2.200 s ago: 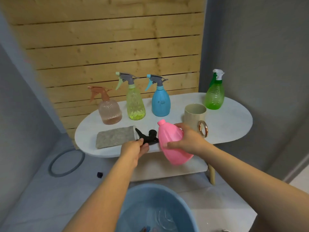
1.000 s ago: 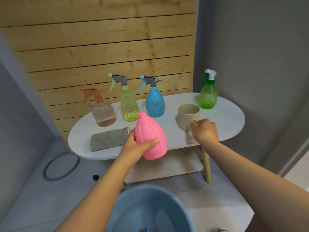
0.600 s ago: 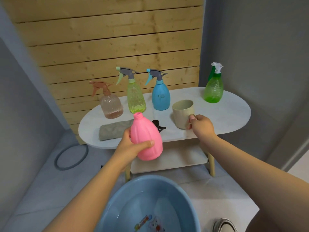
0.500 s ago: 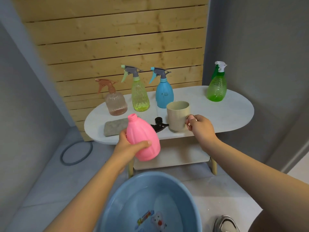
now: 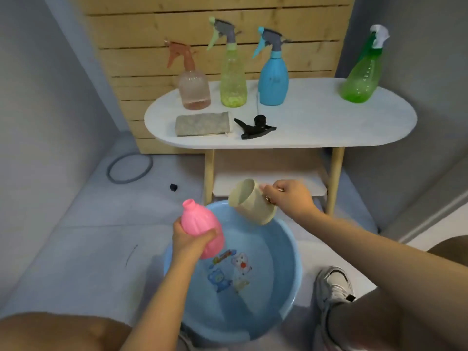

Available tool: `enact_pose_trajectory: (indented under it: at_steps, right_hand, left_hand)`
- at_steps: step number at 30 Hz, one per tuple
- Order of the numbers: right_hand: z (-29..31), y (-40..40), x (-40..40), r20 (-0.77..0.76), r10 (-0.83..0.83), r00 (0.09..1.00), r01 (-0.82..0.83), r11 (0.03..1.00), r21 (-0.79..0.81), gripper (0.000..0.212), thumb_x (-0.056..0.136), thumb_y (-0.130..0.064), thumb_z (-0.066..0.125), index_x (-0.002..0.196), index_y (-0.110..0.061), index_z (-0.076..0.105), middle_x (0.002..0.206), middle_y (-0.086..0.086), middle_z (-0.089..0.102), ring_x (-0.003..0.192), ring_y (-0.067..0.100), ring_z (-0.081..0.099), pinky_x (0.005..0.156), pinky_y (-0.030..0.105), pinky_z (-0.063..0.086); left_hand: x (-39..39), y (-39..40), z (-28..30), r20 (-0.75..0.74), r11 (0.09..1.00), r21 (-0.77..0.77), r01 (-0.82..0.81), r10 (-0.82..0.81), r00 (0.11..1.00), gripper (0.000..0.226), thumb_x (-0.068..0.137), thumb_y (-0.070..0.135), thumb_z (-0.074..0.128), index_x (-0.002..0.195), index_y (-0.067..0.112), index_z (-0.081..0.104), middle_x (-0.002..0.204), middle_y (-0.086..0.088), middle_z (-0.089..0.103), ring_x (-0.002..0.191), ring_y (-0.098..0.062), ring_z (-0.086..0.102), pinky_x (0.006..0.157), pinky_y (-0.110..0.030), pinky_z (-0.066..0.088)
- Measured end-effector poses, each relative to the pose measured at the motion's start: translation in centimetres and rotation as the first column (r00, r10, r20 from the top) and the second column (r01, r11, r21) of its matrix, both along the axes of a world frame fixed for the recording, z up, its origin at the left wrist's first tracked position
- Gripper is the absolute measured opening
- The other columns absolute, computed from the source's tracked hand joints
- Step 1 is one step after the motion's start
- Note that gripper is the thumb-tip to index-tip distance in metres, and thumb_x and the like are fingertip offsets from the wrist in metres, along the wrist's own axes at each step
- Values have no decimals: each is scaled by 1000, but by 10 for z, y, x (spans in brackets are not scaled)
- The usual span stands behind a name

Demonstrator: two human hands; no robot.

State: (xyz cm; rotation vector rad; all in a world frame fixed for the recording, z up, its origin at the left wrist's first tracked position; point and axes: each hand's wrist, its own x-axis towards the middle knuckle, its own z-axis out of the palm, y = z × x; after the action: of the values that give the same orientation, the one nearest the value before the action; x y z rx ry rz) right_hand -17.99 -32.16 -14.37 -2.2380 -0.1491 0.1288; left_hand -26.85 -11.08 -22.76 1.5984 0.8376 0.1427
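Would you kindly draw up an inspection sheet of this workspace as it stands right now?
Surface: white oval table with a lower shelf.
Job's things: uncapped pink bottle and tilted beige mug, both held over the blue basin on the floor.
Clutter: black spray head and grey cloth on the table; peach bottle, yellow-green bottle, blue bottle and green bottle along its back; black cap and grey ring on the floor.
Hands: left hand grips the pink bottle; right hand holds the mug.
Cables: nothing seen.
Surroundings: wooden slat wall, grey walls; a shoe beside the basin.
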Motion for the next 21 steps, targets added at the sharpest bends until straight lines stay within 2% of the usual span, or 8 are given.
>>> enact_pose_trajectory:
  at_steps: [3, 5, 9, 11, 13, 16, 18, 21]
  right_hand:
    - [-43, 10, 2, -71, 78, 994, -92, 971, -219, 43, 89, -42, 52, 63, -9, 61, 61, 4, 55, 69, 25, 52, 65, 32, 39]
    - [-70, 18, 4, -102, 137, 985, -165, 922, -351, 45, 90, -42, 50, 57, -12, 52, 58, 2, 50, 69, 26, 50, 65, 30, 33]
    - [-119, 27, 6, -143, 261, 955, -297, 809, -507, 44, 93, -47, 43, 59, -20, 50, 72, 1, 62, 82, 23, 56, 82, 31, 32]
    - [-138, 31, 8, -139, 317, 938, -335, 730, -595, 44, 94, -48, 41, 59, -22, 47, 80, 2, 67, 86, 22, 57, 91, 32, 30]
    - [-153, 36, 11, -114, 364, 924, -340, 649, -681, 40, 95, -44, 39, 66, -22, 54, 83, 3, 68, 89, 22, 58, 95, 31, 29]
    - [-168, 39, 13, -63, 516, 854, -346, 475, -809, 25, 94, -27, 42, 87, -25, 66, 88, 0, 67, 95, 23, 56, 92, 31, 27]
    - [-176, 40, 13, -95, 619, 780, -373, 336, -865, 24, 91, -15, 46, 100, -29, 64, 94, -2, 66, 100, 24, 53, 94, 32, 27]
    - [-187, 41, 12, -164, 660, 733, -382, 200, -902, 29, 88, -12, 48, 112, -23, 60, 108, 2, 62, 109, 26, 49, 100, 36, 27]
  left_hand:
    - [-1, 1, -16, -47, 999, 51, -12, 14, 999, 83, 62, 17, 85, 131, 21, 39, 113, 1, 52, 93, -21, 52, 54, -23, 40]
    - [2, 0, -24, -58, 997, 57, -44, 47, 997, 84, 62, 19, 84, 132, 23, 39, 110, 3, 50, 92, -20, 51, 50, -22, 38]
    - [0, -8, -44, -74, 994, 80, -79, 85, 994, 79, 59, 18, 85, 126, 22, 43, 111, 3, 53, 88, -19, 55, 66, -27, 48]
    - [-2, -16, -52, -80, 989, 63, -135, 140, 987, 73, 58, 18, 84, 119, 26, 44, 104, 6, 53, 74, -8, 53, 53, -20, 44]
    - [-1, -24, -62, -79, 987, 34, -156, 158, 984, 78, 57, 16, 85, 123, 25, 44, 105, 6, 52, 73, -8, 51, 45, -14, 39]
    - [-3, -30, -78, -90, 991, 90, -99, 107, 990, 87, 52, 18, 88, 128, 21, 44, 115, 1, 55, 95, -21, 56, 70, -30, 50]
    - [-3, -29, -86, -109, 989, 125, -80, 94, 990, 92, 52, 19, 89, 131, 20, 43, 121, -4, 53, 105, -27, 55, 84, -43, 52]
    - [-1, -27, -91, -106, 984, 141, -108, 123, 987, 91, 53, 18, 89, 132, 18, 42, 123, -5, 51, 107, -28, 54, 87, -44, 51]
